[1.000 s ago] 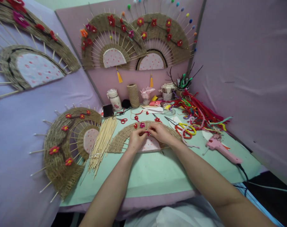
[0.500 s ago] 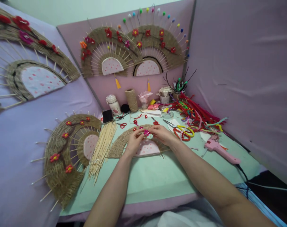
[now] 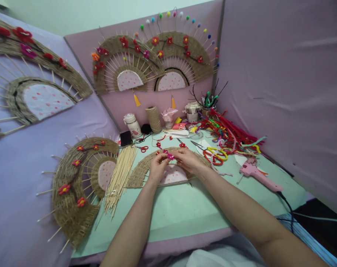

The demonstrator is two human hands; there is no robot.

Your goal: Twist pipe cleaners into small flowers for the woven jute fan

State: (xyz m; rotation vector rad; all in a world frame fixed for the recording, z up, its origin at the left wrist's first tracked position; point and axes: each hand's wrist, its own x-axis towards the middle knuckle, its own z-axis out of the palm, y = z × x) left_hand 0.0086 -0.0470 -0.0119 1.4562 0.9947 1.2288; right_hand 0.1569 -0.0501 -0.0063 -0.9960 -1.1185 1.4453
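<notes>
Between both hands is a small magenta pipe-cleaner flower [image 3: 170,157], held just above a woven twine fan [image 3: 139,171] lying on the table. My left hand [image 3: 157,165] pinches the flower from the left, fingers closed. From the right, my right hand [image 3: 186,161] has its fingertips closed at the flower's other edge. The fan's white, pink-spotted half-round centre [image 3: 172,175] shows below the hands. Red flowers [image 3: 182,145] and another magenta one lie near the fan's upper edge, partly behind my fingers.
Bamboo sticks [image 3: 120,174] lie left of the fan. Scissors with yellow handles [image 3: 217,152], a pink glue gun [image 3: 259,175] and a heap of pipe cleaners [image 3: 229,129] are on the right. Small red scissors [image 3: 143,149], a twine spool [image 3: 153,119] and a white bottle [image 3: 132,125] stand farther back.
The magenta flower has turned slightly between my fingers. Both hands stay nearly in place, and the whole view has shifted a little.
</notes>
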